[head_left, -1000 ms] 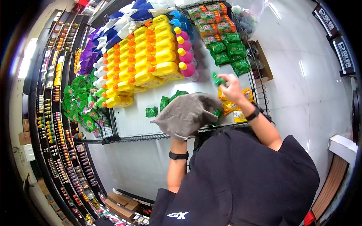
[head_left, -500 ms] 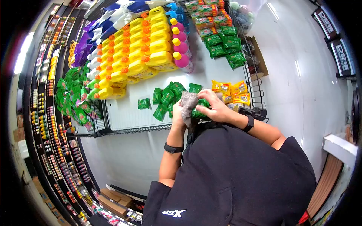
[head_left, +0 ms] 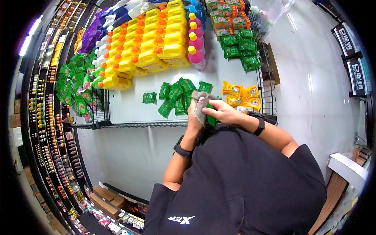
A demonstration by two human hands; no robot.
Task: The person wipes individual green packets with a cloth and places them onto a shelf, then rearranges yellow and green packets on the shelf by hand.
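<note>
A crumpled grey cloth (head_left: 200,111) is in my left hand (head_left: 193,119), whose fingers wrap round it. My right hand (head_left: 221,112) touches the cloth's right side, thumb and fingers closed round a green packet (head_left: 211,117) that is partly hidden beneath the palm. Several green packets (head_left: 175,93) lie on the white shelf (head_left: 129,105) just beyond my left hand, with a single one (head_left: 149,98) farther left. Yellow packets (head_left: 242,95) lie to the right of my right hand.
Yellow bottles (head_left: 172,53) stand in rows at the back left, beside pink bottles (head_left: 197,58). More green packets (head_left: 241,47) lie at the back right near the wire side rack (head_left: 267,94). A black wire edge (head_left: 145,125) runs along the shelf's front.
The view has shifted a little. Both hands have drawn closer together; the cloth is now more bunched between them, and less of the green packet shows under my right hand.
</note>
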